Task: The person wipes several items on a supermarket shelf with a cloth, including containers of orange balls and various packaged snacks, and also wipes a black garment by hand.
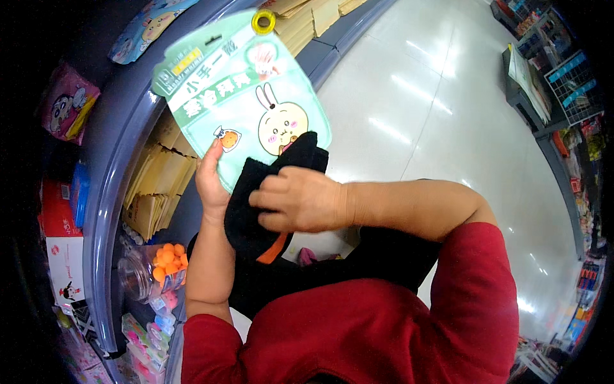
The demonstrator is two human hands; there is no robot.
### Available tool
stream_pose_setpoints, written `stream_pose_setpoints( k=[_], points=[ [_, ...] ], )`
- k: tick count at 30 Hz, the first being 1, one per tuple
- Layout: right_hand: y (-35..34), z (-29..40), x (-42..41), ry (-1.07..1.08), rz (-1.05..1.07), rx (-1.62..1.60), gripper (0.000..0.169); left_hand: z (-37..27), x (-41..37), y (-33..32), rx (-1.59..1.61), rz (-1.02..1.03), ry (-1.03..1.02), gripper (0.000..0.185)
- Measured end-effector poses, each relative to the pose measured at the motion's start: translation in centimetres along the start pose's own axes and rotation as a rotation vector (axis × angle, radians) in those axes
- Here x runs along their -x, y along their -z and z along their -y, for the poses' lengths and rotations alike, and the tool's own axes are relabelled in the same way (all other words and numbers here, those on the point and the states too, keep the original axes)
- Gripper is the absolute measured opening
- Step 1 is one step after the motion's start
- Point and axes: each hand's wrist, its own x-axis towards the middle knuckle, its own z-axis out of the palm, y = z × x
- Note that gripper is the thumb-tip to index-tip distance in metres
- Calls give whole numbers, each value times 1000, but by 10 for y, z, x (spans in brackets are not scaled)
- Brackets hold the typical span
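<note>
My left hand (212,178) holds the lower left edge of a mint-green flat package (240,110), its thumb on the front. The package bears writing and a cartoon rabbit, and a yellow ring (264,21) lies at its top corner. My right hand (300,199) grips a bunched black cloth (249,211) with curled fingers, against the package's lower part. An orange strip (272,249) shows at the cloth's lower end. The fingertips of my right hand are partly hidden in the cloth.
Grey shelving (112,192) curves along the left, with stacks of brown paper envelopes (160,177), a clear jar of orange balls (153,271) and a red and white box (62,240). Glossy floor (407,96) lies to the right, with a rack of goods (573,91) beyond.
</note>
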Motion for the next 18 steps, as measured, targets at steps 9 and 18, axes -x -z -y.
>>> stream_pose_setpoints(
  k=[9, 18],
  points=[
    [39, -105, 72, -825, -358, 266, 30, -16, 13, -22, 100, 44, -119, 45],
    [67, -86, 42, -674, -720, 567, 40, -1, 19, -39, 36, 140, -45, 46]
  ],
)
